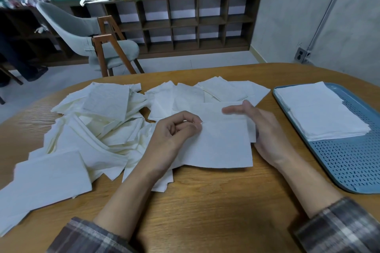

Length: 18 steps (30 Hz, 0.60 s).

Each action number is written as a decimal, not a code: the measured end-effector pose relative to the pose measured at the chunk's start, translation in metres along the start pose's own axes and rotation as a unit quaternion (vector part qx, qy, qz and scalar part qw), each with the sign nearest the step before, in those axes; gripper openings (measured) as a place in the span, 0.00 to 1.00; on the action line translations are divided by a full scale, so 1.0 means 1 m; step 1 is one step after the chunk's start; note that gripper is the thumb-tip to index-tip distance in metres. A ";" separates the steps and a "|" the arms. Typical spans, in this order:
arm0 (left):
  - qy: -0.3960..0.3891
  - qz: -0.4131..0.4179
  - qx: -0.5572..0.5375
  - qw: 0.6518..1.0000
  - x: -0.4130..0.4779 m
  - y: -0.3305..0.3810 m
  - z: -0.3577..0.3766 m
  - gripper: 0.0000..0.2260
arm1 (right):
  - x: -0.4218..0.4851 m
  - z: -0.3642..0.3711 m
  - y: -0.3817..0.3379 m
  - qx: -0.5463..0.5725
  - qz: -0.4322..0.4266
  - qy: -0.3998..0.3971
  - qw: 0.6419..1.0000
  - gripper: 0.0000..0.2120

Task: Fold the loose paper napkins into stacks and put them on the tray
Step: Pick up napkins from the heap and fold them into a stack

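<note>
Between the two hands, flat on the wooden table (205, 201), lies the napkin (218, 146) being worked on. It is a pale cream sheet of thin, softly embossed paper, and its crease runs left to right from one hand to the other. The left hand (174, 131) is curled, with its fingertips (195, 126) pinching the sheet's left edge right at that crease. The right hand (261, 127) stands on edge at the sheet's right side with its fingers (232, 110) stretched straight and blurred. Whether its thumb catches the paper is hidden.

The tray (349, 160) lies to the right of the napkin, much nearer the right hand than the left, so that hand looks the likelier one to carry the sheet across. It is blue, perforated plastic with a raised rim, and its long axis runs away from the person. A squared stack of folded napkins (320, 113) fills its far half, while the near half shows bare slotted floor.

To the left sprawls the loose pile (98, 129), limp, crumpled sheets that overlap at all angles and reach toward the table's near-left edge, so much folding appears to remain. Such thin paper will probably slide and drift out of line unless pressed flat.
</note>
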<state>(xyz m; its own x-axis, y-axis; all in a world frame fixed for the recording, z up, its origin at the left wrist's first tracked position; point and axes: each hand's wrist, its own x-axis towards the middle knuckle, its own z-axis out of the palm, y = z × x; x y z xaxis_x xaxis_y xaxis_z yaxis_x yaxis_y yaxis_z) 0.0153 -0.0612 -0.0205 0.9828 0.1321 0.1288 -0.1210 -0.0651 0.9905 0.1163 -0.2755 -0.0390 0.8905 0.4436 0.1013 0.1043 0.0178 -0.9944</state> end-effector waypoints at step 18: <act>0.111 -0.018 0.067 0.991 0.002 -0.009 0.008 0.11 | -0.010 0.016 -0.008 -0.015 -0.010 -0.046 0.999 0.18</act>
<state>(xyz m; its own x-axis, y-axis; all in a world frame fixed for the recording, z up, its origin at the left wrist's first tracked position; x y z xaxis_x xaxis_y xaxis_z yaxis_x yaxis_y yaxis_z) 0.0192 -0.0684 -0.0293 0.9294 0.3505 0.1156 -0.0520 -0.1856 0.9812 0.0989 -0.2658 -0.0323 0.8442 0.5234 0.1159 0.1355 0.0008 -0.9908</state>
